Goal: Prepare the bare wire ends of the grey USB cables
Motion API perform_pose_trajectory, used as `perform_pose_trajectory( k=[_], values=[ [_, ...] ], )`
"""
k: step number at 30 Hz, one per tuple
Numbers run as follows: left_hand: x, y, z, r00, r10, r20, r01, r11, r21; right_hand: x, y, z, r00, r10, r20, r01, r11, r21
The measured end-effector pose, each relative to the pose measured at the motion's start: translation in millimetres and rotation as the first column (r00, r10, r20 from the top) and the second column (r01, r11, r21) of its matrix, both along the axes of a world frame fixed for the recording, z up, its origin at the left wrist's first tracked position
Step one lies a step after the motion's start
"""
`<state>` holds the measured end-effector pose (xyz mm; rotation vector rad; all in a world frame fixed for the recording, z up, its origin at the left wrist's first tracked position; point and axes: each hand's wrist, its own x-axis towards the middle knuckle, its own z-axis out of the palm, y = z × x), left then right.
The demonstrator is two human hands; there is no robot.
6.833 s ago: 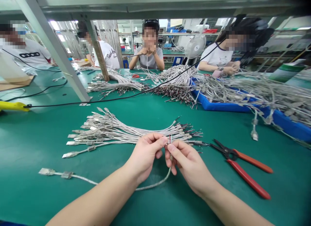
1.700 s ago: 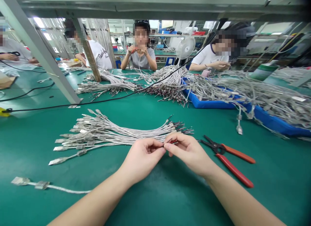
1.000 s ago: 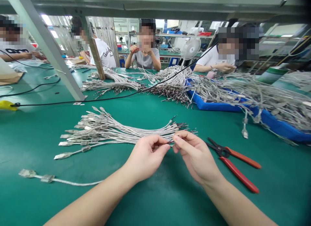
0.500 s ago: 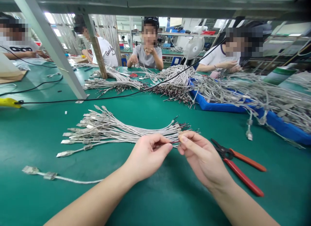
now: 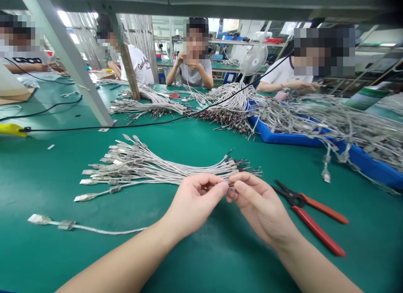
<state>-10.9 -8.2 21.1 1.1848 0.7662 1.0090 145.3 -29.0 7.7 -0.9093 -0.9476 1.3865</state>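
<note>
A white USB cable lies in front with its plug at the left, and it runs under my left forearm. My left hand is closed in a pinch on the thin wire end of this cable. Fingertips of my right hand pinch the same wire end, almost touching the left fingertips. The strands between them are mostly hidden. Behind my hands lies a bundle of similar cables, plugs to the left and dark wire ends to the right. Red-handled pliers, jaws apart, lie right of my right hand.
Blue trays heaped with cables stand at the right. More cable piles lie farther back. A black cord crosses the table past a metal post. A yellow tool is at left. Several co-workers sit beyond.
My hands have come closer together, so less wire shows between the fingertips. The co-worker opposite has raised a hand toward the other one. The view has shifted slightly.
</note>
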Motion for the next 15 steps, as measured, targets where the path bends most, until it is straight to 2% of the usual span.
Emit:
perform_pose_trajectory(
  k=[5,10,15],
  values=[
    [0.6,0.3,0.3,0.996,0.078,-0.041,-0.080,0.994,-0.068,-6.6,-0.1,-5.2,0.998,-0.055,0.022,0.055,0.998,-0.025],
    [1.3,-0.6,-1.6,0.994,0.049,-0.098,-0.061,0.990,-0.126,-11.0,-1.3,-5.2,0.991,-0.111,0.075,0.111,0.994,0.001],
    [4.8,-2.8,-3.5,0.999,0.000,-0.043,-0.008,0.984,-0.176,-10.5,-1.9,-3.6,0.989,-0.121,0.081,0.118,0.992,0.040]
  ],
)
